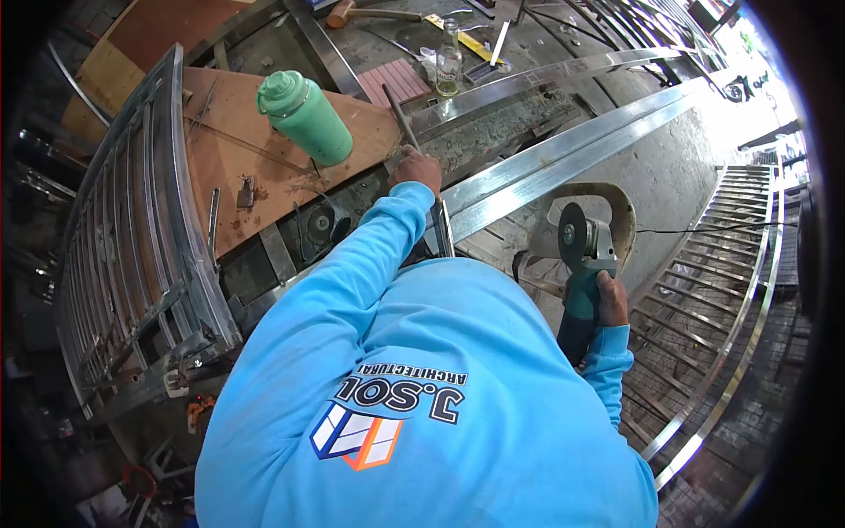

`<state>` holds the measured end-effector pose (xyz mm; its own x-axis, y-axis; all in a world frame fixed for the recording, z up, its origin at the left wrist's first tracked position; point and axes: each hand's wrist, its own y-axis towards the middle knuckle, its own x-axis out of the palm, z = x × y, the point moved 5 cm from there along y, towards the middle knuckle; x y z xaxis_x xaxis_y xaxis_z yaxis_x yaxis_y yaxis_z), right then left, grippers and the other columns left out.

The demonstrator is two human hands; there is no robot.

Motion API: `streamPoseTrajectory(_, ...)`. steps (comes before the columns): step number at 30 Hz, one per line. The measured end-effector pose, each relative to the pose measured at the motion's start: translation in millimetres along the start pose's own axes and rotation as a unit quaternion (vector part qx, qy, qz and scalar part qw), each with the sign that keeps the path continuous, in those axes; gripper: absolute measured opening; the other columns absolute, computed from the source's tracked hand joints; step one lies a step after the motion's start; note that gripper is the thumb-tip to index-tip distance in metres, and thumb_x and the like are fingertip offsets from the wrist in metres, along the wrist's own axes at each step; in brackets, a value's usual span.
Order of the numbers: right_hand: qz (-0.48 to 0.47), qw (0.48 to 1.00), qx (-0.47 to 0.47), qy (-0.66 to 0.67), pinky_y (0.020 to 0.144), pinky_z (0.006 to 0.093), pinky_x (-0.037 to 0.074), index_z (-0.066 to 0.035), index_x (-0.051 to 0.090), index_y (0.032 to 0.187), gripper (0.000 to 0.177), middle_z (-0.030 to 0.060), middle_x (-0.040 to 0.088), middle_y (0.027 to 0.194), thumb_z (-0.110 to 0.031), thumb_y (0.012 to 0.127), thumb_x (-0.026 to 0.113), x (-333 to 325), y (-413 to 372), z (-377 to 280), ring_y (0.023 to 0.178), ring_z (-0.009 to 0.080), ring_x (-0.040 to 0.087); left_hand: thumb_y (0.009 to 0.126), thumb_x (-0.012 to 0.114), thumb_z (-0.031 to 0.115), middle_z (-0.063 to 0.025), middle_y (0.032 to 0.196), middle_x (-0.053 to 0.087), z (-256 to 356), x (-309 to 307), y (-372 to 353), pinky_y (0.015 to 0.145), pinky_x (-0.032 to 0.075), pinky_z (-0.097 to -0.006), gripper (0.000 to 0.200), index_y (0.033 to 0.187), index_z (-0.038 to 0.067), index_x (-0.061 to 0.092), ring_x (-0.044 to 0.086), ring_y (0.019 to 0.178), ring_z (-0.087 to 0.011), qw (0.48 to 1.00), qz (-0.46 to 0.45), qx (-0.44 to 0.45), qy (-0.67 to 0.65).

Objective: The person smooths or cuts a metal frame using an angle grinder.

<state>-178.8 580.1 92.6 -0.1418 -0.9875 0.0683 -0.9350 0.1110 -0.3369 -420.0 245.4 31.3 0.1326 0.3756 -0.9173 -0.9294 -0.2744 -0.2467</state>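
My left hand [415, 172] is closed around the lower end of a thin grey metal bar [399, 113] that points away from me. Just below this hand stands a shiny metal tube [445, 231], close to my body. In my right hand [612, 299] is a teal and black angle grinder [581, 304], with its dark disc [572, 231] facing up. Long silver metal profiles [546, 167] run diagonally between the hands toward the upper right. A green bottle [310, 121] stands on a brown board [246, 158], left of my left hand.
A curved metal grille [132, 238] leans at the left; another [704, 290] lies at the right. Beyond the bench are a mallet [341, 13], a glass bottle [449, 66] and a yellow ruler [466, 40]. A chair [620, 207] is behind the grinder; a cable [704, 230] extends right.
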Motion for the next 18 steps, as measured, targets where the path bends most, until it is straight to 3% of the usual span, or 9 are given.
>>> streamPoseTrajectory(2, -0.023, 1.000, 0.020, 0.009, 0.072, 0.0327, 0.054, 0.001, 0.055, 0.121, 0.075, 0.0122, 0.065, 0.099, -0.060, 0.081, 0.068, 2.0, 7.1, -9.5, 0.083, 0.0209, 0.065, 0.095, 0.048, 0.037, -0.0166, 0.108, 0.070, -1.6, 4.4, 4.7, 0.087, 0.053, -0.0476, 0.057, 0.135, -0.002, 0.039, 0.069, 0.098, -0.0363, 1.000, -0.003, 0.002, 0.009)
streamPoseTrajectory(5, -0.021, 1.000, 0.007, -0.013, 0.073, 0.0319, 0.053, 0.001, 0.054, 0.124, 0.075, 0.0113, 0.064, 0.103, -0.060, 0.082, 0.067, -4.6, 24.8, -7.1, 0.085, 0.0194, 0.064, 0.095, 0.046, 0.038, -0.0250, 0.108, 0.067, 0.1, 4.4, 6.3, 0.089, 0.052, -0.0488, 0.062, 0.135, -0.009, 0.035, 0.067, 0.100, -0.0389, 0.996, -0.042, 0.064, 0.041)
streamPoseTrajectory(8, -0.038, 0.999, 0.014, -0.026, 0.074, 0.0313, 0.053, 0.001, 0.053, 0.125, 0.076, 0.0103, 0.063, 0.104, -0.060, 0.081, 0.067, -7.7, 35.4, -7.5, 0.086, 0.0183, 0.063, 0.096, 0.046, 0.038, -0.0271, 0.115, 0.064, -5.5, 2.4, 4.2, 0.093, 0.050, -0.0485, 0.060, 0.135, -0.007, 0.037, 0.064, 0.106, -0.0403, 0.997, -0.061, 0.038, 0.000)
streamPoseTrajectory(11, -0.040, 0.999, 0.013, -0.007, 0.071, 0.0321, 0.054, 0.001, 0.053, 0.122, 0.076, 0.0117, 0.064, 0.098, -0.060, 0.081, 0.068, -6.4, 41.0, -5.0, 0.081, 0.0200, 0.064, 0.095, 0.048, 0.041, -0.0276, 0.122, 0.061, -11.8, 1.3, 9.0, 0.097, 0.048, -0.0480, 0.062, 0.136, -0.005, 0.039, 0.062, 0.111, -0.0410, 0.989, -0.133, 0.060, -0.025)
streamPoseTrajectory(14, -0.033, 0.999, 0.001, 0.000, 0.063, 0.0348, 0.058, 0.005, 0.058, 0.113, 0.073, 0.0148, 0.066, 0.088, -0.061, 0.082, 0.065, 11.9, 38.5, -18.5, 0.071, 0.0236, 0.067, 0.094, 0.050, 0.044, -0.0288, 0.124, 0.059, -9.1, -15.2, 12.8, 0.101, 0.045, -0.0472, 0.062, 0.135, -0.001, 0.041, 0.058, 0.117, -0.0394, 0.973, -0.194, 0.118, 0.051)
streamPoseTrajectory(15, -0.045, 0.999, 0.010, 0.006, 0.064, 0.0341, 0.057, 0.003, 0.055, 0.115, 0.074, 0.0146, 0.066, 0.089, -0.061, 0.080, 0.067, 15.4, 36.9, -21.8, 0.072, 0.0231, 0.067, 0.092, 0.053, 0.047, -0.0267, 0.126, 0.059, -5.0, -25.6, 11.8, 0.102, 0.045, -0.0467, 0.059, 0.127, 0.000, 0.050, 0.057, 0.119, -0.0399, 0.971, -0.199, 0.100, 0.082)
streamPoseTrajectory(18, -0.060, 0.998, 0.019, 0.017, 0.065, 0.0328, 0.056, 0.001, 0.051, 0.120, 0.077, 0.0140, 0.065, 0.092, -0.060, 0.078, 0.071, 22.6, 35.1, -25.2, 0.075, 0.0221, 0.066, 0.089, 0.057, 0.047, -0.0218, 0.129, 0.058, 1.5, -41.6, 36.3, 0.103, 0.041, -0.0494, 0.053, 0.121, 0.005, 0.058, 0.052, 0.125, -0.0382, 0.997, -0.078, 0.018, -0.017)
